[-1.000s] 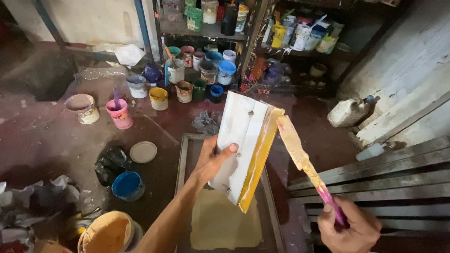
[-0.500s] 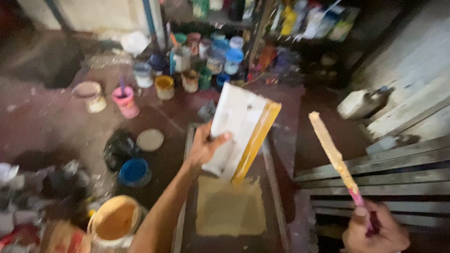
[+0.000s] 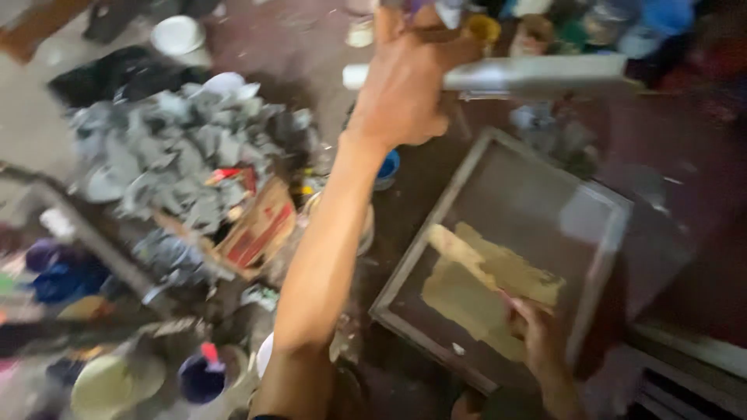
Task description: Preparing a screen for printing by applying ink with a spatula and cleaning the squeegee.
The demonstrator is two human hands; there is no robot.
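— Two hands show in the head view, and the whole picture is smeared by motion. What does each one have?

— The left hand (image 3: 405,89) is stretched out toward the top of the picture, fingers wrapped round one end of a long pale squeegee (image 3: 537,76) that lies level, seen edge-on. The right hand (image 3: 541,338) sits low at the right, curled shut on the pink handle of a paint-coated stir stick (image 3: 467,257); only the fingers and a bit of wrist are visible.

— Where is the stick in relation to the frame on the floor?

— The stick slants up and to the left from that hand, over the dark mesh of the screen frame (image 3: 405,268), and its coated end lies over the patch of ochre paint (image 3: 486,292) spread on the mesh. Whether it touches the paint cannot be told through the blur.

— And around them?

— Left of the outstretched arm lies a heap of grey rags (image 3: 179,148) with a torn cardboard box (image 3: 257,225) beside it. A blue-rimmed pot (image 3: 387,167) peeks out just behind the forearm. Near the bottom left stand a cream-coloured bucket (image 3: 105,385) and a dark paint pot (image 3: 201,377) holding a pink-handled tool. More tubs crowd the top right corner, too blurred to sort.
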